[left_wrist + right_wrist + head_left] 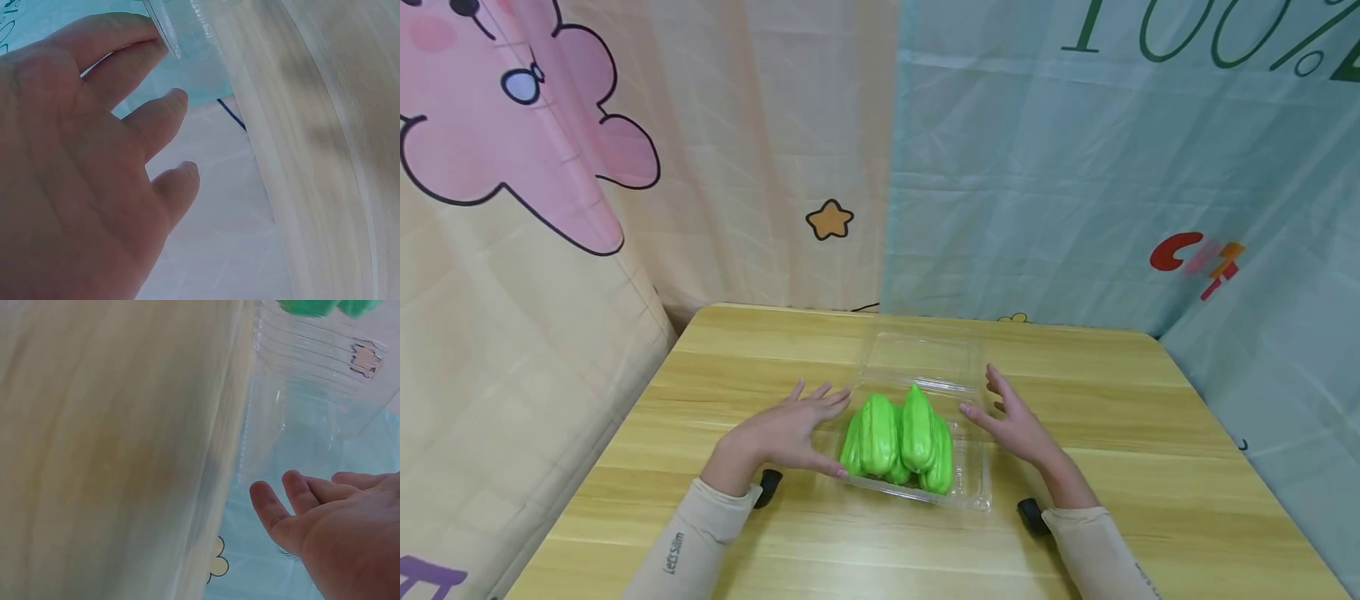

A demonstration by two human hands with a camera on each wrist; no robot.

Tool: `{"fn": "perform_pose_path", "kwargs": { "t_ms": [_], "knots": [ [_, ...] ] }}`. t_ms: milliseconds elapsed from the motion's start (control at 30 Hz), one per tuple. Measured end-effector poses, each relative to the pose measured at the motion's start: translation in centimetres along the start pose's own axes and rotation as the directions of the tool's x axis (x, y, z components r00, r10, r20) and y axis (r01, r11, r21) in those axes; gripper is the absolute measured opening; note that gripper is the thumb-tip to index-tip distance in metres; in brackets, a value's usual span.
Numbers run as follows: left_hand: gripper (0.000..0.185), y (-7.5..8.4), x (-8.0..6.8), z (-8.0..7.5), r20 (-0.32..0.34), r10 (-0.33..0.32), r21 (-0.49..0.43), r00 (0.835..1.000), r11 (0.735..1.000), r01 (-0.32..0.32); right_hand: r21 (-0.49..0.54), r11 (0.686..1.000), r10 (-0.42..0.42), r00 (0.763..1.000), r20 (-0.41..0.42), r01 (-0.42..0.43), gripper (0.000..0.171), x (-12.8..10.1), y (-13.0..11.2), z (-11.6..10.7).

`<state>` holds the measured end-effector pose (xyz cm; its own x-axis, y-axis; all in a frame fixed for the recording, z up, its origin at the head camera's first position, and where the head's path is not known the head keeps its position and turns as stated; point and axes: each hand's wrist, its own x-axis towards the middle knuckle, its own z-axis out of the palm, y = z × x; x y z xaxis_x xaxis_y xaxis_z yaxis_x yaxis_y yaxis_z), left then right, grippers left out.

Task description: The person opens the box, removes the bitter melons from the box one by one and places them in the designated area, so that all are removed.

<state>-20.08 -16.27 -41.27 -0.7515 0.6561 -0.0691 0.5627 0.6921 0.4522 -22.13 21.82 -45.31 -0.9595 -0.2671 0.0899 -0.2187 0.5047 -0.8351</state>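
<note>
A clear plastic clamshell box stands on the table with its lid folded back. Inside are several bright green, glossy, ridged pieces that look like star fruit, piled toward the left of the box. My left hand is at the box's left side, fingers spread, thumb tip close to the front left corner. To the right, my right hand has its fingers extended toward the box and holds nothing. In the right wrist view, the box wall shows beyond the right fingers.
The wood-grain table extends around the box on all sides. Printed cloth curtains hang behind its back edge and at both sides. A dark wrist mount sits under the left wrist, and another under the right.
</note>
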Motion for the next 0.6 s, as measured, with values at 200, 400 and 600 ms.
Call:
{"fn": "perform_pose_path", "kwargs": {
  "t_ms": [200,400,600],
  "knots": [
    [0.115,0.5,0.1,0.1,-0.006,-0.018,0.047,1.000,0.999,0.018,-0.041,0.999,0.035,0.999,0.012,-0.034,0.100,-0.3,-0.3,-0.5],
    [0.115,0.9,0.2,0.1,-0.022,-0.032,0.089,0.999,0.995,0.034,-0.057,0.998,-0.022,0.999,0.036,0.024,0.098,-1.1,-1.4,-1.5],
    [0.115,0.9,0.4,0.1,-0.032,-0.022,0.089,0.999,0.996,0.024,-0.188,0.977,-0.082,0.990,0.118,0.103,0.118,-1.8,-2.2,-1.6]
  ]
}}
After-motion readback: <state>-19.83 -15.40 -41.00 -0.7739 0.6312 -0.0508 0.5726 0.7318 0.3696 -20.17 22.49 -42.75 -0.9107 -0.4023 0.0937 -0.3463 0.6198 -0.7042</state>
